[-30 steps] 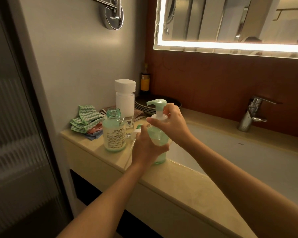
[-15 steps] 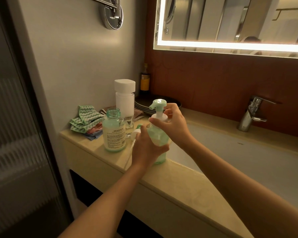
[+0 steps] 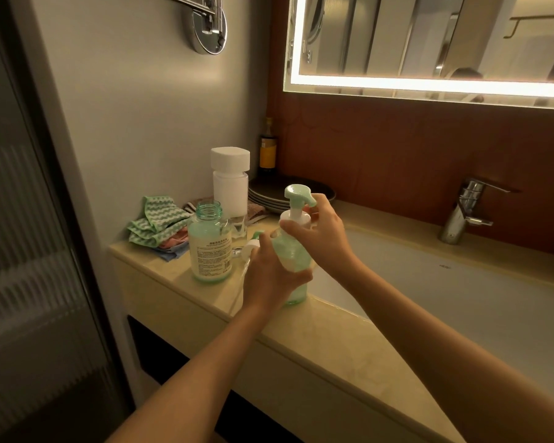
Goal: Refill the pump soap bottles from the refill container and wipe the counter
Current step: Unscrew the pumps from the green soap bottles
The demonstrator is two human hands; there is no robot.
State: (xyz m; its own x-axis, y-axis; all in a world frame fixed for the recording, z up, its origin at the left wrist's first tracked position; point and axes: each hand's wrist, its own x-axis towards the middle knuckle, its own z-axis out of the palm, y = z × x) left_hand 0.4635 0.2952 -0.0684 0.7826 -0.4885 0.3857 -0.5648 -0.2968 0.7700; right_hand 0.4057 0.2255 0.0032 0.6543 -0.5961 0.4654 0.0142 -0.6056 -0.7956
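Turned since a second ago, the green pump head [image 3: 296, 192] now aims its spout toward three o'clock, over the right hand's knuckles, where before it pointed toward nine; the hands and the bottle's foot have kept their places. Nearest runs the beige counter [image 3: 317, 340], and on it, at the basin's left corner, stands the pump bottle [image 3: 291, 254], upright, its long axis vertical. The left hand [image 3: 271, 276] comes in from six o'clock and wraps the bottle's lower body, thumb across the near face, bracing it on the stone. The right hand [image 3: 320, 238] comes from four o'clock and pinches the white pump collar [image 3: 296, 217] between thumb and curled fingers, at the top of that same axis. The coming twist therefore runs round the vertical, the right hand turning and the left holding. I judge the collar is being screwed home, though tightening or loosening cannot be told. Close by at ten o'clock from the hands a second open bottle [image 3: 210, 247] stands capless, part filled, its loose pump [image 3: 251, 246] lying beside the left hand, likely next. Farther off, folded cloths [image 3: 157, 222] lie at ten o'clock and a white capped container [image 3: 230, 183] stands at eleven. The sink basin [image 3: 429, 292] stretches toward two.
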